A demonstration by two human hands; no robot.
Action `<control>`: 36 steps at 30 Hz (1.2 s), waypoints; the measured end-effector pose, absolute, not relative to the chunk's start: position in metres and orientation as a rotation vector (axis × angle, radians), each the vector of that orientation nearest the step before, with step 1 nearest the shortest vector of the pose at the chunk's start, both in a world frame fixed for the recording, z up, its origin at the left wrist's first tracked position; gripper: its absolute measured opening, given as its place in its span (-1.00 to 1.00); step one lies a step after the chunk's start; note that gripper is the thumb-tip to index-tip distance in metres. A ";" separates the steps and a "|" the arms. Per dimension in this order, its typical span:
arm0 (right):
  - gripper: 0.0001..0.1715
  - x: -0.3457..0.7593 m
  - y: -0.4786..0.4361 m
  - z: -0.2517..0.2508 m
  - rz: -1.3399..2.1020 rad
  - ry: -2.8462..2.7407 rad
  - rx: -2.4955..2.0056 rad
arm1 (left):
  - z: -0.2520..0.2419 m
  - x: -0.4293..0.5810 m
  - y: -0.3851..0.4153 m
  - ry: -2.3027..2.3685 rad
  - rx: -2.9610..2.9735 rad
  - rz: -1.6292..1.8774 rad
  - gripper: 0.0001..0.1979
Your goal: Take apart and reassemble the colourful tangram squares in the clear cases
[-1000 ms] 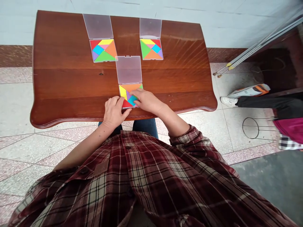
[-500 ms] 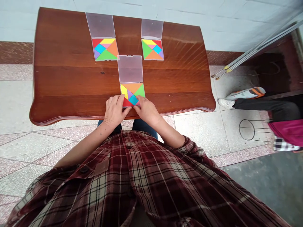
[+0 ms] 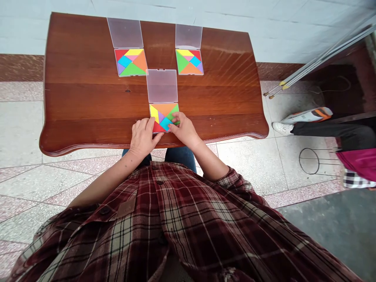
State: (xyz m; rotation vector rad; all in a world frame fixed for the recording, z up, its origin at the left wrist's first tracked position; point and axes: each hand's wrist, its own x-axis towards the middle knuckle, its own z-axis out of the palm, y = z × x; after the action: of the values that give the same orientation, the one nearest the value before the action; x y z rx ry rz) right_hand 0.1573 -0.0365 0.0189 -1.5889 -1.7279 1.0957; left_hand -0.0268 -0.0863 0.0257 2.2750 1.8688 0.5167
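An open plastic case holds a square tangram of coloured pieces [image 3: 163, 116] at the table's near edge, with its frosted lid [image 3: 161, 86] lying flat behind it. My left hand [image 3: 143, 137] grips the case's near left corner between thumb and fingers. My right hand [image 3: 182, 129] pinches the green tangram piece [image 3: 173, 113] at the square's right side, partly hiding it and the teal piece. Farther back stand two more open cases with filled tangram squares [image 3: 131, 62] [image 3: 189, 61], both out of reach of my fingers.
All the cases lie on a polished wooden table [image 3: 88, 98] with a curved front edge. To the right, beyond the table, a seated person's black-trousered leg and white shoe [image 3: 282, 128] extend across the tiled floor, near a wire ring stand [image 3: 309, 161] and long metal rods [image 3: 317, 62].
My right hand has moved from the square's near edge up to its right side, onto the green piece. My left hand stays at the near left corner.
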 end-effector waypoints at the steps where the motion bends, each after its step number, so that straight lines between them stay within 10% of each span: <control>1: -0.48 0.157 -0.035 0.019 1.104 -1.705 -1.588 | 0.025 -0.027 -0.086 1.868 2.280 0.517 -0.44; 11: -0.97 0.147 -0.026 0.048 1.299 -1.731 -1.505 | 0.025 -0.027 -0.086 1.869 2.298 0.516 -0.43; 26: -0.93 0.236 -0.004 0.038 0.681 -1.716 -1.965 | 0.026 -0.028 -0.087 1.848 2.247 0.547 -0.44; 36: -0.43 0.154 -0.019 0.042 0.316 -2.292 -1.836 | 0.024 -0.028 -0.086 1.861 2.288 0.541 -0.44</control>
State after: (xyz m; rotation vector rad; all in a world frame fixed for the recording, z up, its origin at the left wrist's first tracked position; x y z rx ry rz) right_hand 0.1536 -0.0190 0.0418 -1.8357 -2.2924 0.3159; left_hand -0.0282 -0.0857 0.0241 2.2879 1.8612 0.5412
